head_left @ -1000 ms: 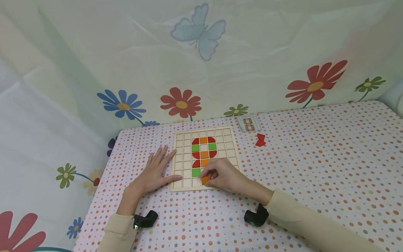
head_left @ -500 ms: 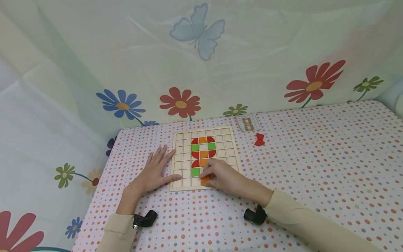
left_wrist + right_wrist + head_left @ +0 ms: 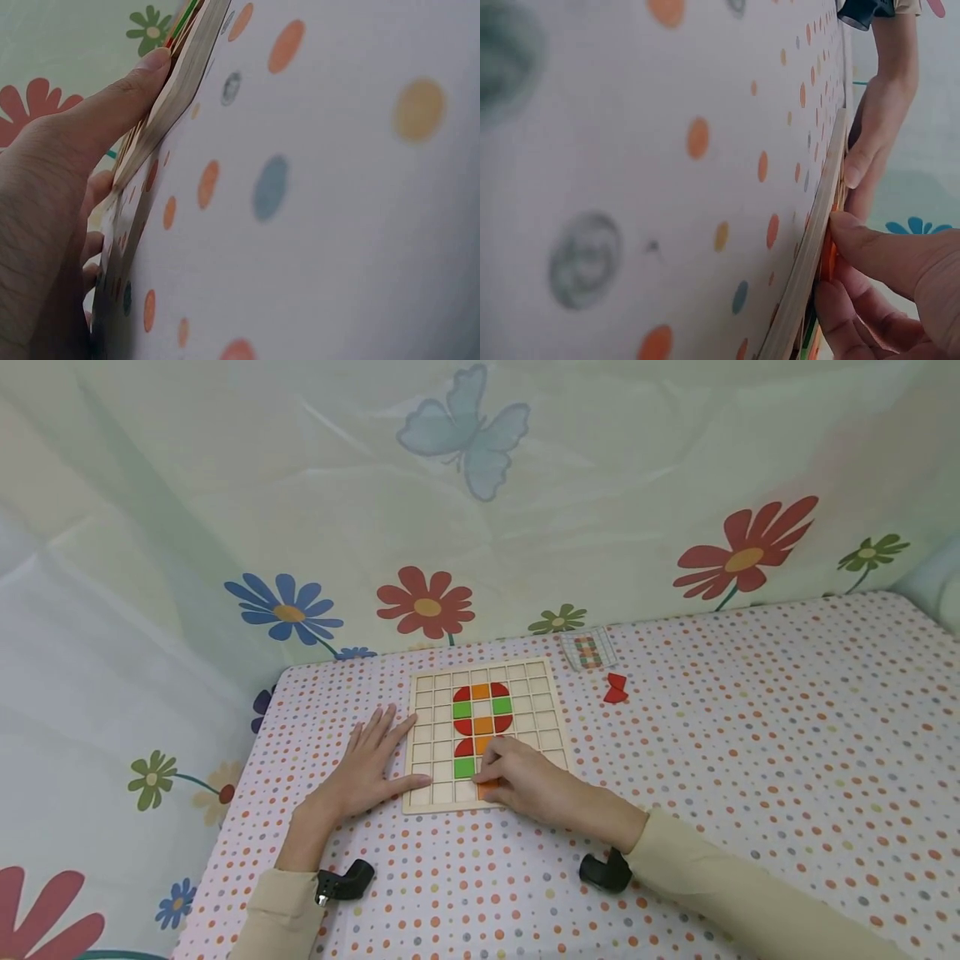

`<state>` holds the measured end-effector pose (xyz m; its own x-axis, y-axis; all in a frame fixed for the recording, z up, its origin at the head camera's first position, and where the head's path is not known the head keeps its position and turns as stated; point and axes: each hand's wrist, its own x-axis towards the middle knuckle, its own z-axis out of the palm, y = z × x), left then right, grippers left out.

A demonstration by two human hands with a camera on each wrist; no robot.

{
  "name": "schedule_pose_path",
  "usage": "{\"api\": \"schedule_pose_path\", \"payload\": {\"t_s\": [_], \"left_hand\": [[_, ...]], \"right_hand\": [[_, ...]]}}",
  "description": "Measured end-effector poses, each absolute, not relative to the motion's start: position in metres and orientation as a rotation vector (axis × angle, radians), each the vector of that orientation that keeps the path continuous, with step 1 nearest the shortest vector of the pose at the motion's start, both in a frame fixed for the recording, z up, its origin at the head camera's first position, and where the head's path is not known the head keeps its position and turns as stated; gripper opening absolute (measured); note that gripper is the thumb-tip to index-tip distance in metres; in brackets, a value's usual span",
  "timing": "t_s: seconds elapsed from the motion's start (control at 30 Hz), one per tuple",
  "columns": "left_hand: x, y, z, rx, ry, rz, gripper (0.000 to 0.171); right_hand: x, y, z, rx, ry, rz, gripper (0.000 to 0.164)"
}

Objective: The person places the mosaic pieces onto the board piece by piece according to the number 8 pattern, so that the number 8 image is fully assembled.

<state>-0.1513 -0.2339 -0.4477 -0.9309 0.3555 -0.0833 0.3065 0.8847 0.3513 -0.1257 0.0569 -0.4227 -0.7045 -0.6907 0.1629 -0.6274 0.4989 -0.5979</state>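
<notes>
In the head view a pale wooden grid board point(image 3: 425, 701) lies on the dotted cloth, with red, orange and green tiles in its middle columns. My left hand point(image 3: 358, 775) is spread along the board's left side, thumb and fingertips on its edge. With bent thumb and fingers, my right hand point(image 3: 536, 779) pinches an orange square tile point(image 3: 486, 791) at a front-row cell, just right and below a green tile point(image 3: 464, 767). The right wrist view shows the orange tile point(image 3: 828, 259) low against the board between thumb and fingertips. My right hand hides some cells behind it.
Two loose red pieces point(image 3: 616, 687) lie on the cloth right of the board. Behind them is a card point(image 3: 589, 650) printed with a coloured grid pattern. A flowered fabric backdrop point(image 3: 637, 485) rises along the table's far edge.
The right hand's fingers have settled slightly lower over the orange tile, covering more of it. The left hand stays on the board's edge. The head view has shifted a little.
</notes>
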Motion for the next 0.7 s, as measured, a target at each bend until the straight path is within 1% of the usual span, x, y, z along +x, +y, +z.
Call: {"api": "schedule_pose_path", "payload": {"t_s": [0.23, 0.37, 0.53, 0.7], "left_hand": [[-0.151, -0.236, -0.449, 0.5, 2.915, 0.521, 0.1], [-0.151, -0.236, -0.45, 0.505, 2.907, 0.527, 0.1], [-0.151, -0.235, -0.45, 0.52, 2.9, 0.54, 0.1], [-0.151, -0.234, -0.447, 0.522, 2.898, 0.546, 0.1]], "right_hand": [[-0.127, 0.055, -0.42, -1.219, 2.658, -0.911, 0.019], [-0.126, 0.062, -0.419, -1.199, 2.624, -0.93, 0.023], [-0.129, 0.081, -0.411, -1.114, 2.632, -0.977, 0.023], [-0.147, 0.115, -0.4, -1.001, 2.74, -1.004, 0.018]]}}
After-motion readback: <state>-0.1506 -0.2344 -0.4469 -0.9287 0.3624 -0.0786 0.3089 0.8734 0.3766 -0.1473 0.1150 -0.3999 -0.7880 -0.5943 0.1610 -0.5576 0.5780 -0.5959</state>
